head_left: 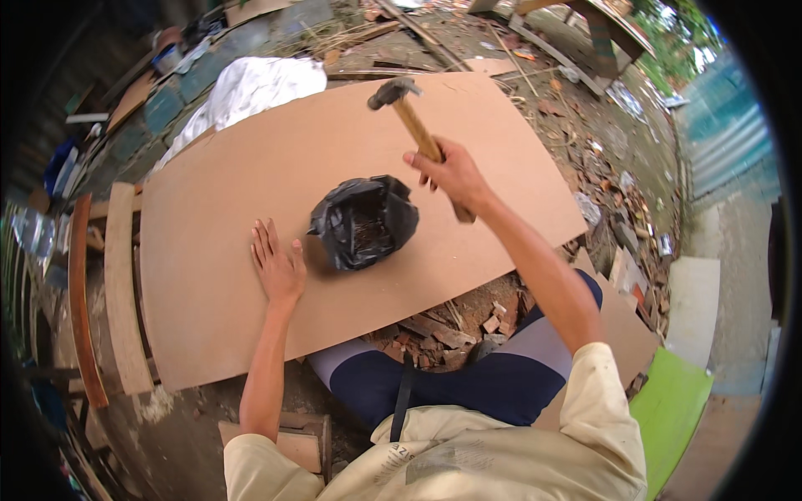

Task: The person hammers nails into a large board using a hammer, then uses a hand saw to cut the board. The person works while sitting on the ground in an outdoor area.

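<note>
While the left hand (279,271) lies spread flat on the broad, flat tan board (209,309), the right hand (455,173) has its grip wrapped around a wooden-handled, dark-headed claw hammer (422,140), raised above that surface. Open-mouthed black plastic bag (337,227), thin brown pieces (366,237) inside, sits on the board between both hands.

A wooden-handled hammer (415,127) is gripped in the right hand (456,177), its dark metal head tilted away beyond the grip. Between the hands, a crumpled, open black bag (337,224) is supported by a flat brown panel (219,196) touched by the left hand (281,270).
</note>
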